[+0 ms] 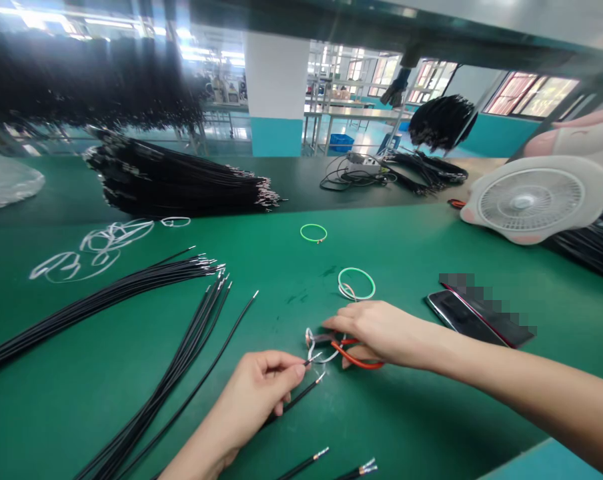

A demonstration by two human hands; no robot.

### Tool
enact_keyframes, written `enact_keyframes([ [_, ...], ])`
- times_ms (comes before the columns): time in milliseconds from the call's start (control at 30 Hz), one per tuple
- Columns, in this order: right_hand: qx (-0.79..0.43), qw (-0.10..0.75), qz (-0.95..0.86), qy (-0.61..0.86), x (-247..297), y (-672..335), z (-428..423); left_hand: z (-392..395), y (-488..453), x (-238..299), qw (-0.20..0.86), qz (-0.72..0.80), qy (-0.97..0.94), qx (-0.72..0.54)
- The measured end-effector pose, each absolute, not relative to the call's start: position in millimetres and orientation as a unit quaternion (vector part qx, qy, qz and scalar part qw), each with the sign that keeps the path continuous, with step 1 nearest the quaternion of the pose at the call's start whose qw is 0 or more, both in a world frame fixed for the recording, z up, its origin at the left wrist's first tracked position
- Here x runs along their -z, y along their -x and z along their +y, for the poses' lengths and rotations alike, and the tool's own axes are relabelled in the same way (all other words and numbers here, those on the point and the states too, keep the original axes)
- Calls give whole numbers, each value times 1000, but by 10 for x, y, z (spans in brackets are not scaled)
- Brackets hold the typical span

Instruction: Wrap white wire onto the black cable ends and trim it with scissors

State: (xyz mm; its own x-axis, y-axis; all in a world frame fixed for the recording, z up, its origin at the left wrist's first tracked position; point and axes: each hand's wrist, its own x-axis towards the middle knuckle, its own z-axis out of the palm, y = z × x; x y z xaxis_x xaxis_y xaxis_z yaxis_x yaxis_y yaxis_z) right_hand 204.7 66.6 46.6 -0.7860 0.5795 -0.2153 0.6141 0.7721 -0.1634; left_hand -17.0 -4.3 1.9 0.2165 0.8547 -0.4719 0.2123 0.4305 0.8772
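My left hand (254, 400) pinches the end of a thin black wire (309, 361) between thumb and fingertips, with its bare tip showing. A second black wire (296, 400) with a stripped end passes just beyond those fingers. My right hand (376, 333) closes over a small tangle of a red wire (356, 359) and a white wire (317, 353), and the part inside my fingers is hidden. Left of my hands lie long bundles of black stripped wires (181, 353), fanning across the green work mat (406, 413). More cut ends (314, 462) lie near the bottom edge.
A phone (461, 317) lies beside my right forearm, partly pixelated. A white desk fan (529, 199) stands at the right. Green wire rings (356, 284) and white wire loops (96, 248) lie on the mat. A large black wire bundle (181, 180) rests on the bench behind.
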Motion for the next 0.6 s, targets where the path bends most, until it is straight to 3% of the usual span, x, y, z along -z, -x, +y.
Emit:
enact_keyframes([
  [233, 36, 70, 925, -372, -401, -2087, 579, -70, 226, -38, 535, 560, -563, -287],
  [300, 14, 35, 926, -376, -451, -2033, 546, -88, 223, -42, 508, 564, -584, -288],
  [433, 103, -57, 941, -316, -527, -1866, 471, -128, 211, -62, 448, 574, -627, -276],
  [600, 197, -62, 940, -273, -448, -1757, 444, -158, 224, -62, 394, 571, -672, -261],
])
